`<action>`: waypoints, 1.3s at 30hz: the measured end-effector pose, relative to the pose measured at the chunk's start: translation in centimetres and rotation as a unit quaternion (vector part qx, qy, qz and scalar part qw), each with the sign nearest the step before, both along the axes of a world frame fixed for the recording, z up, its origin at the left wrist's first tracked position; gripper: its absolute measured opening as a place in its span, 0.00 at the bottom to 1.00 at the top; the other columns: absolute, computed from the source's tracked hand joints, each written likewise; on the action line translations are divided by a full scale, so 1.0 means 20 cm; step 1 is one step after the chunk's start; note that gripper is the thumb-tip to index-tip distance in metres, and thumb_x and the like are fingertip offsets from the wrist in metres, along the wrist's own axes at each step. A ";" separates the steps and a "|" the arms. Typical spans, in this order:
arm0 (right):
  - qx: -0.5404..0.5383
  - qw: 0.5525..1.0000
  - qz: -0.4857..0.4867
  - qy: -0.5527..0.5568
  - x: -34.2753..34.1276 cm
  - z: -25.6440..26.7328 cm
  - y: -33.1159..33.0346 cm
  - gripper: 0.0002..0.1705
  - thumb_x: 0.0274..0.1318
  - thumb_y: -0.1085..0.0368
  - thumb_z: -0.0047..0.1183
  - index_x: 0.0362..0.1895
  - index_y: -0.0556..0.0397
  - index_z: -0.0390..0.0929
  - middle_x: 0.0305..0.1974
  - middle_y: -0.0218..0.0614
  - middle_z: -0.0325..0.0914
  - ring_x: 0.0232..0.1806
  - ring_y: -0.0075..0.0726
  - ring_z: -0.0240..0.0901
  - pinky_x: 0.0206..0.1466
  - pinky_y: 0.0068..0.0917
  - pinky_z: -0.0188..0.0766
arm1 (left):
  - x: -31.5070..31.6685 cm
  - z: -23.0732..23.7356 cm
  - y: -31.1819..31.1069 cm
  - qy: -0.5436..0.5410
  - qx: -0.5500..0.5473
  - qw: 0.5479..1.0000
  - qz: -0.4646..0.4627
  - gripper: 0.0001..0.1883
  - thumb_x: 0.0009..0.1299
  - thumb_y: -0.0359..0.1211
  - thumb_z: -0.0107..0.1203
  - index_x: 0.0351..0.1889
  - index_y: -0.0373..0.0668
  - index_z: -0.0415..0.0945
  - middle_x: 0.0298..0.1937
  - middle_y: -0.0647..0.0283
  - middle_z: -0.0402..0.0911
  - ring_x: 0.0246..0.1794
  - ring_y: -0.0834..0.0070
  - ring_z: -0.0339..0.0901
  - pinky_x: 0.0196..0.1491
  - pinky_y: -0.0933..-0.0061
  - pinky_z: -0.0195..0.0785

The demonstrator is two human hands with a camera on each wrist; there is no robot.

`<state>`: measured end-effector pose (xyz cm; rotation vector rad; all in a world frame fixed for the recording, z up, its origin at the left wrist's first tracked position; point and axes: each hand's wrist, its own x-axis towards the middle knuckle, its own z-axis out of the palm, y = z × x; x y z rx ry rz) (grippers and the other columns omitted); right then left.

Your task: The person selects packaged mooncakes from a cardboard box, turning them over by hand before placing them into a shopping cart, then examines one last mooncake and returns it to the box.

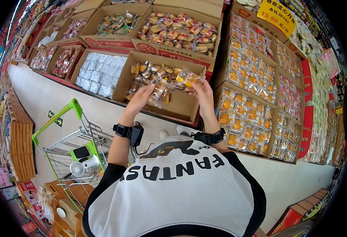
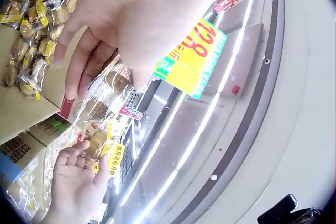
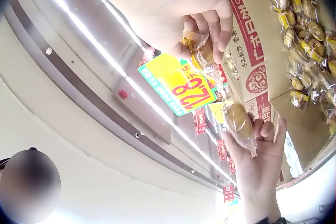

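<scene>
Both hands are occupied above an open cardboard box (image 1: 184,106) of individually wrapped small cakes. The left hand (image 1: 143,97) pinches a clear-wrapped cake packet (image 3: 239,120) between thumb and fingers; the right hand (image 1: 201,93) likewise pinches a yellow-labelled cake packet (image 1: 189,78) by its near right end.

The two packets hang between the hands, near each other (whether their wrappers touch, I cannot tell). The clear one lies to the right of the left hand, its long axis slanting from far right to near left; the yellow-labelled one lies to the far left of the right hand, running more nearly left to right. The cake pile (image 1: 141,73) fills the far left part of the box, so the left hand is nearer to it.

White-wrapped packets (image 1: 101,66) stand just left of the box, packaged orange-yellow cakes (image 1: 242,118) to its right, and a shopping cart (image 1: 77,104) waits near left.
</scene>
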<state>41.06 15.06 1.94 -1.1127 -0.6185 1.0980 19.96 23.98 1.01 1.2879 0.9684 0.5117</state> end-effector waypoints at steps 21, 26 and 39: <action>-0.004 1.000 -0.007 0.024 -0.01 0.02 -0.02 0.09 0.51 0.67 0.45 0.37 0.57 0.66 0.32 0.34 0.72 0.32 0.27 0.73 0.32 0.17 0.63 | 0.03 0.36 -0.16 -0.015 0.439 0.895 0.082 0.23 0.39 0.11 0.41 0.31 0.40 0.75 0.47 0.62 0.62 0.52 0.68 0.59 0.53 0.73 0.54; -0.005 1.000 -0.007 0.025 -0.01 0.02 -0.02 0.10 0.51 0.67 0.46 0.38 0.57 0.66 0.31 0.34 0.72 0.32 0.27 0.72 0.32 0.17 0.63 | 0.03 0.36 -0.17 0.006 0.480 0.870 0.113 0.22 0.40 0.13 0.44 0.31 0.45 0.77 0.45 0.63 0.63 0.44 0.72 0.62 0.44 0.76 0.58; 0.004 0.995 0.103 0.014 -0.04 0.04 -0.03 0.12 0.49 0.71 0.44 0.41 0.54 0.63 0.37 0.36 0.72 0.34 0.29 0.72 0.37 0.19 0.66 | 0.05 0.40 -0.20 -0.011 0.568 0.813 0.125 0.18 0.41 0.15 0.46 0.31 0.41 0.72 0.39 0.61 0.69 0.46 0.63 0.63 0.51 0.65 0.56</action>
